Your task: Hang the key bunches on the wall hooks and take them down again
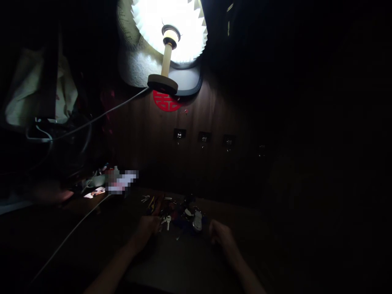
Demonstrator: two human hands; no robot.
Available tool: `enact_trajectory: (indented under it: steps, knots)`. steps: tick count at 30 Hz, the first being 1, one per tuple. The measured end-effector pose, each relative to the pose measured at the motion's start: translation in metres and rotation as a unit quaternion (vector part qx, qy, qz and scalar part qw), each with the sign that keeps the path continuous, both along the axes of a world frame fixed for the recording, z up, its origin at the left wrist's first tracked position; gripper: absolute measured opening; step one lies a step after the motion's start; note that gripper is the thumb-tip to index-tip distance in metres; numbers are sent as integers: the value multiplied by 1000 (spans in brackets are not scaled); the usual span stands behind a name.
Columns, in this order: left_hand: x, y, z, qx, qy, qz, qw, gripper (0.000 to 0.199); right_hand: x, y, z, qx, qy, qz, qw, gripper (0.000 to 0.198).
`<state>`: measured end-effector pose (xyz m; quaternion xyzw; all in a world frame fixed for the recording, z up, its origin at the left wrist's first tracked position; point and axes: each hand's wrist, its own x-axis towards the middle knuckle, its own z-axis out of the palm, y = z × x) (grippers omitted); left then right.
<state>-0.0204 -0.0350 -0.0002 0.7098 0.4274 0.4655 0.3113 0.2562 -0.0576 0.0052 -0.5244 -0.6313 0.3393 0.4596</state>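
Note:
My left hand (147, 229) is closed on the dark tabletop, its fingertips right beside some silvery keys (168, 222). Whether it grips these keys is too dim to make out. To the right, my right hand (222, 233) has its fingers curled in, and anything inside them is hidden. Between the hands lies a cluster of small items, among them a grey oval object (197, 221) with a shiny edge and a small pale piece (188, 212). More keys (145, 199) rest farther back on the left, near a long yellow-and-dark item (151, 205).
A bright pleated lamp (166, 61) hangs above, with caps (139, 65) behind it. Its pale cable (119, 105) runs left. Dark drawers or doors with metal pulls (204, 138) stand behind the table (171, 265). Clutter (97, 181) and a blurred-out bright patch (122, 182) lie at left.

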Motion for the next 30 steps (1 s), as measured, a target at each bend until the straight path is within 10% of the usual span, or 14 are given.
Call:
enact_trajectory:
  steps: [10,25,30]
  knots:
    - [-15,12,13,-88,-110,145,979,75,25,15,-12,-84,109,-62,989,74]
    - [-17,11,10,-51,-111,152,981,75,16,9,-5,-44,60,-99,992,72]
    - [-24,15,11,-28,-174,253,951,70,8,8,1,45,-55,-127,989,51]
